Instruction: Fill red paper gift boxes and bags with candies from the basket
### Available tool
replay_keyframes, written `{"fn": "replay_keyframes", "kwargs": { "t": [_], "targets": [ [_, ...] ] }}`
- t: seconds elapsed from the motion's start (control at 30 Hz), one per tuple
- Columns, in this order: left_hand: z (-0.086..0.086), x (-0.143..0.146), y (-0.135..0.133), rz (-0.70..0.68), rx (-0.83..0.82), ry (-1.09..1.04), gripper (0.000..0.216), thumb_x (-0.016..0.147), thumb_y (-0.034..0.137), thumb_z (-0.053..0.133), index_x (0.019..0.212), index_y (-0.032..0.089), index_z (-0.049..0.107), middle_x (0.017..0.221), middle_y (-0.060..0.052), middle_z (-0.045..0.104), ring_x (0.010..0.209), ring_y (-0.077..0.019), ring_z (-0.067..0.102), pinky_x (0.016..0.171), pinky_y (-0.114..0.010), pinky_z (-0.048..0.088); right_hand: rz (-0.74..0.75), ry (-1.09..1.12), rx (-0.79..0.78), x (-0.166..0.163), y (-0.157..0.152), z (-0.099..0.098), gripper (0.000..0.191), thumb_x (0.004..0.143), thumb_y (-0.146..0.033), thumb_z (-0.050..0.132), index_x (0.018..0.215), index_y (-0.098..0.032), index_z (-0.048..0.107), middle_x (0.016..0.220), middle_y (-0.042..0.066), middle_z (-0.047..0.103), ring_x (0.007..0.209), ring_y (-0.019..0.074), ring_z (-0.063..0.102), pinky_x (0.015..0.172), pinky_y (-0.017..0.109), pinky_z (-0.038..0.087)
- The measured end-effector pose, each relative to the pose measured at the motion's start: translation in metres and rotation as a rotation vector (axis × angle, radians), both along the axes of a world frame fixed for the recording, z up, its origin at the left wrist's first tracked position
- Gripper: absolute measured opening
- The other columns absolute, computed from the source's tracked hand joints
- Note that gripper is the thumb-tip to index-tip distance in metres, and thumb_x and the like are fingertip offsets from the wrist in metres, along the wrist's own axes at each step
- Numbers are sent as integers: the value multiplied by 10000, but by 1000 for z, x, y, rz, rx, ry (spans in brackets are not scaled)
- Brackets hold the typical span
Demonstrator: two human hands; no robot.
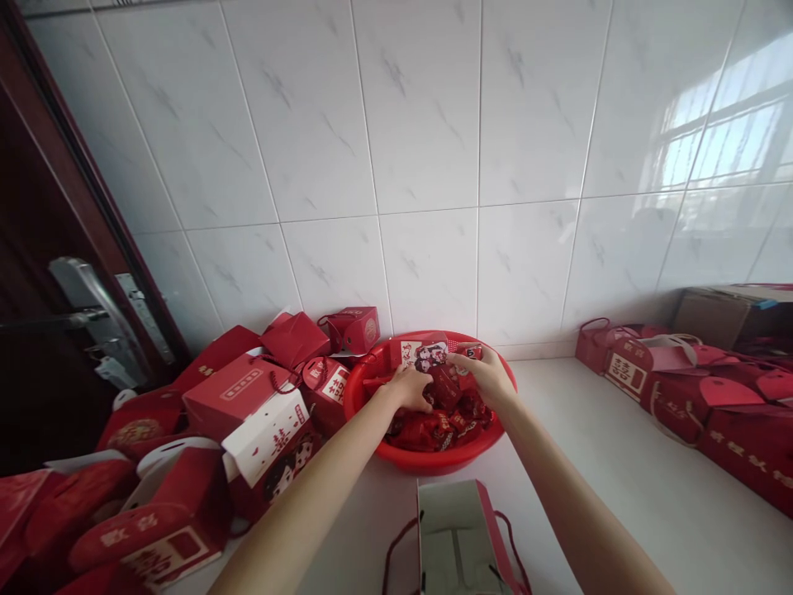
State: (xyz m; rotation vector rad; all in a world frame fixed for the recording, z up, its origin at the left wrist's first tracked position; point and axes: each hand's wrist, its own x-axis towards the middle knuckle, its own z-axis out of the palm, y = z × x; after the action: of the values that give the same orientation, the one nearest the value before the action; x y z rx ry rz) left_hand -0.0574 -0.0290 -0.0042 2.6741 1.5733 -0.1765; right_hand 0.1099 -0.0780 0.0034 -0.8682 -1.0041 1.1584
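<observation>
Both hands reach into a round red plastic basin [427, 464] of shiny red wrapped packets [427, 431]. My left hand [405, 388] lies over the packets on the left side, its thumb and fingers apart. My right hand [484, 373] is on the far right side, one finger stretched toward a red-and-white printed packet [427, 354] with cartoon figures; its other fingers are partly hidden. Just in front of the basin stands an open gift box [455, 529], with a pale inside and dark red cord handles.
Many red gift boxes [239, 388] with cord handles are heaped at the left. More red boxes [675, 397] line the right side, before a brown carton [712, 318]. A tiled wall [427, 149] stands behind, and a dark door [43, 207] at the left.
</observation>
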Motion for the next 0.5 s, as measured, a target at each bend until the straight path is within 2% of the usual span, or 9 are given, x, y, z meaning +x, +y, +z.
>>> {"fn": "replay_keyframes", "kwargs": {
  "t": [0.1, 0.2, 0.33, 0.5],
  "targets": [
    [0, 0, 1, -7, -14, -16, 232, 684, 417, 768, 805, 230, 705, 947, -80, 747, 1154, -358, 589, 1032, -478, 369, 34, 23, 5, -1, -1, 2, 432, 517, -346, 887, 836, -169, 655, 697, 20, 709, 610, 175, 650, 566, 284, 526],
    [1, -2, 0, -7, -16, -118, 176, 683, 369, 772, 711, 219, 684, 842, -51, 746, 1016, -321, 653, 999, -449, 380, 61, 15, 24, -1, -3, 4, 410, 513, -374, 890, 783, -167, 662, 662, 22, 695, 593, 176, 637, 571, 293, 527],
    [3, -4, -2, -16, 34, -272, 129, 709, 315, 744, 665, 227, 660, 715, -2, 705, 852, -240, 671, 903, -340, 427, 62, 11, 29, -2, -4, 5, 384, 517, -376, 886, 756, -160, 677, 666, 27, 702, 592, 176, 641, 592, 304, 538],
    [8, -5, -4, 24, 63, -343, 143, 772, 354, 673, 724, 221, 655, 708, -16, 667, 778, -228, 641, 688, -282, 426, 58, 21, 21, -1, -4, 5, 400, 522, -356, 886, 791, -166, 659, 691, 21, 712, 616, 180, 663, 597, 302, 549]
  ]
}}
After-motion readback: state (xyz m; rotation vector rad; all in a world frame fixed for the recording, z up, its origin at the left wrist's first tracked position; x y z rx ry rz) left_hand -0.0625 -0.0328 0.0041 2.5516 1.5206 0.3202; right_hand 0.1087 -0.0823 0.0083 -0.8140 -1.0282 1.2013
